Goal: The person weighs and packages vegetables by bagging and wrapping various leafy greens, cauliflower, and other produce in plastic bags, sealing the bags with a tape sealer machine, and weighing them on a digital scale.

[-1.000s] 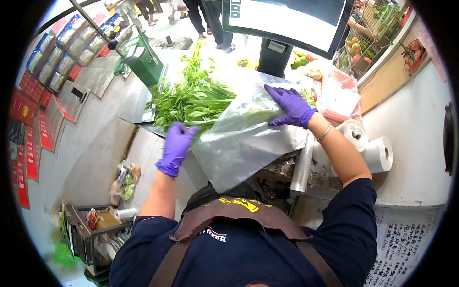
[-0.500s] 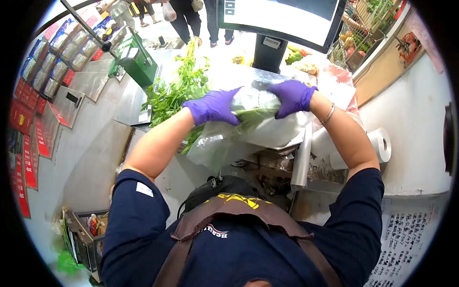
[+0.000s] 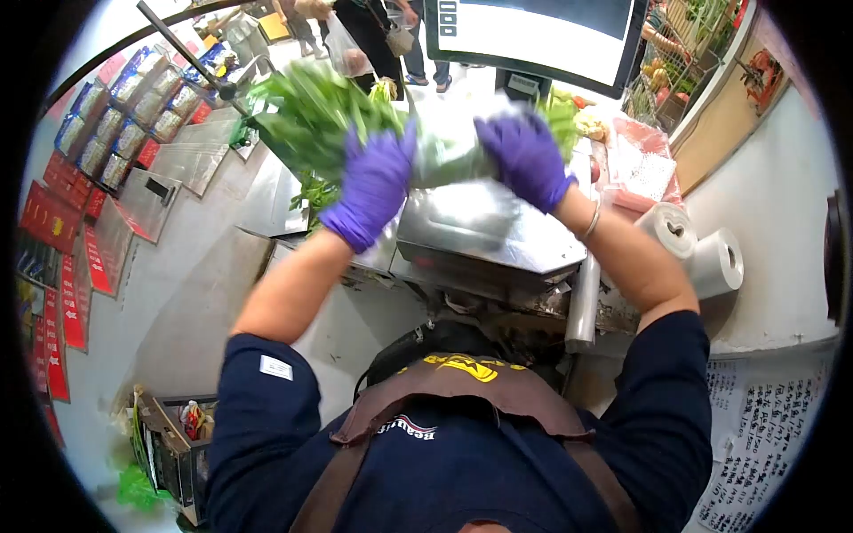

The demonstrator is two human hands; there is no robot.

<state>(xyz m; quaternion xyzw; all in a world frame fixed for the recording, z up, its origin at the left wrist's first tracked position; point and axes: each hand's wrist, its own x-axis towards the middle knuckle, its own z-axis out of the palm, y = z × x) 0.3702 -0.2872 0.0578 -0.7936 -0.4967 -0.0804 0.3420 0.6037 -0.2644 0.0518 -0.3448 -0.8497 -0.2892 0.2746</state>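
A large bunch of leafy greens (image 3: 311, 120), smeared by motion, is held up over the counter between both hands. Around its middle is a whitish, see-through wrap (image 3: 444, 133), probably plastic film or a bag. My left hand (image 3: 371, 182), in a purple glove, grips the bunch beside the leafy end. The purple-gloved right hand (image 3: 529, 160) is closed round the other end, its fingertips partly hidden. Below the bunch lies a shiny metal scale plate (image 3: 498, 226). More green leaves (image 3: 311, 191) show behind my left wrist.
A monitor (image 3: 538, 40) stands at the back. To the right are plastic bag rolls (image 3: 724, 262) and a pink basket (image 3: 644, 164). Clear bins (image 3: 191, 164) and red signs (image 3: 75, 226) line the left side. People's legs (image 3: 378, 40) show beyond the counter.
The bunch has been raised and moved away from my body, its leafy end now to the left. The metal plate is uncovered beneath it. The view has shifted slightly.
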